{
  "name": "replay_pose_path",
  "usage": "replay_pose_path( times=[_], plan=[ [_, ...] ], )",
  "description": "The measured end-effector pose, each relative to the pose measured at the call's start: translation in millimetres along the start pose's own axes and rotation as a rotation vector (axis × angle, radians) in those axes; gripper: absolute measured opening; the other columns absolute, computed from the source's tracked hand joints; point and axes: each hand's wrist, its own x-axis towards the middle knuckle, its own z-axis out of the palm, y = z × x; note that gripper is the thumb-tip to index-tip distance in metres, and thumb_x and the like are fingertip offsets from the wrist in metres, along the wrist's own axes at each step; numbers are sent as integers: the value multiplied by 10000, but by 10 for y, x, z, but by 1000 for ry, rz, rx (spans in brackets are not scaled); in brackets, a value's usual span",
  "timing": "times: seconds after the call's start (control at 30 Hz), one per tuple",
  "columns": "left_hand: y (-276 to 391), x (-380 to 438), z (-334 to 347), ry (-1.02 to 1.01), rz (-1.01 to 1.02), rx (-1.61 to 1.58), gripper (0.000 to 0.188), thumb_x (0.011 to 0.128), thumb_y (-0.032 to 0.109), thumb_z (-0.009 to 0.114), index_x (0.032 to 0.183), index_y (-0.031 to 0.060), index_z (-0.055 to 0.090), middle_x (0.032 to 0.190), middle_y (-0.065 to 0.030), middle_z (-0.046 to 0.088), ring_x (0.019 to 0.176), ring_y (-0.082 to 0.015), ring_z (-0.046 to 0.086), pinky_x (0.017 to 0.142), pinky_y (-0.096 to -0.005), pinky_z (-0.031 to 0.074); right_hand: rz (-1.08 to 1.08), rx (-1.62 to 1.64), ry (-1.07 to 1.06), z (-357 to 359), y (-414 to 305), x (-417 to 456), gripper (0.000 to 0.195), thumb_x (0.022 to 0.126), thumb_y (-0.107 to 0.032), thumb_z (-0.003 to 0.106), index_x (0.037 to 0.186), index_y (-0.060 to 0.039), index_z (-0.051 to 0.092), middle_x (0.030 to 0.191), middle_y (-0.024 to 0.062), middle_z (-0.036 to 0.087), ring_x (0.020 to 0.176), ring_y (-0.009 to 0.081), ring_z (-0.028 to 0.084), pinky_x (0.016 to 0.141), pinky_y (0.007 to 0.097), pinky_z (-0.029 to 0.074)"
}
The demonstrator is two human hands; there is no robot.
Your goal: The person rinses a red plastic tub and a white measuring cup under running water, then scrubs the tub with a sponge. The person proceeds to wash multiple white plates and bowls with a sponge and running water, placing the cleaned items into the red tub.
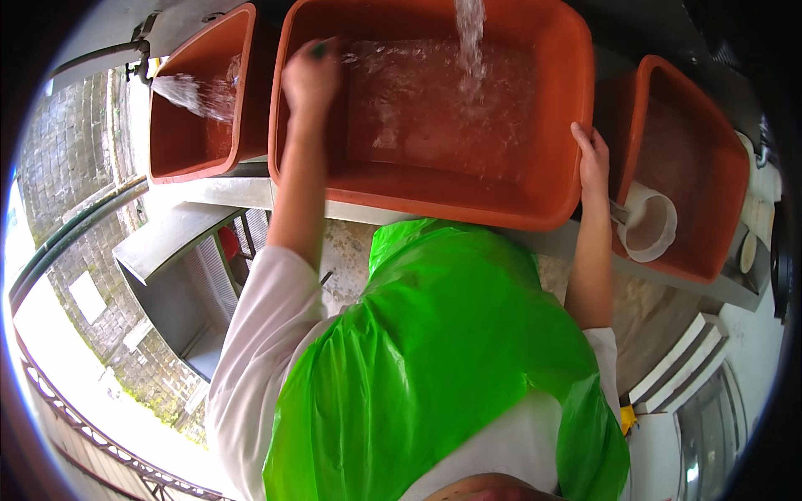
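A large orange plastic tub (438,206) is in front of me, with water streaming into it from the top of the view and rippling over its bottom. My left hand (310,75) is closed on a small dark green thing (319,50) at the tub's left side; motion blur hides what it is. On the right wall of the tub, my right hand (592,156) grips the rim, thumb on top. A green plastic apron (438,338) covers my front.
At the left, a tap (144,62) sprays water into a second orange tub (241,113). A third orange tub (639,119) at the right has a translucent plastic dipper (651,225) at its near edge. A metal cabinet (182,250) stands low at the left.
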Motion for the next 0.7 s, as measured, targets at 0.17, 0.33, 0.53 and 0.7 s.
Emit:
replay_pose_path(
  times=[0.17, 0.33, 0.53, 0.7],
  plan=[
    [-1164, -185, -470, -7, -155, 326, 299, 885, 304, 578, 1016, 52, 669, 959, -231, 656, 955, -380, 632, 801, -452, 502, -42, 174, -93, 28, 20, 62, 291, 897, -236, 637, 1064, 2, 615, 1000, 40, 626, 907, 114, 578, 817, 259, 427],
    [-1325, -108, -521, -143, -354, -18, 499, 882, 482, 563, 979, 4, 669, 909, -287, 648, 948, -424, 629, 794, -460, 485, -178, 123, -92, 116, -222, -282, 220, 892, -188, 628, 1005, -1, 599, 942, 46, 620, 835, 103, 575, 758, 250, 435],
    [-1631, 169, -181, -282, -313, -156, 580, 874, 516, 576, 841, -57, 662, 736, -220, 653, 802, -334, 675, 722, -411, 485, -257, 83, -154, 403, -1259, -907, 178, 888, -147, 610, 990, -3, 583, 902, 49, 623, 769, 93, 580, 696, 234, 457],
    [-1504, 173, -13, -347, -305, -326, 558, 879, 478, 601, 839, -77, 642, 671, -136, 612, 680, -189, 606, 646, -366, 466, -256, 48, -121, 485, -1624, -1143, 245, 877, -157, 618, 1053, 10, 590, 938, 79, 647, 797, 119, 613, 718, 246, 483]
  ],
)
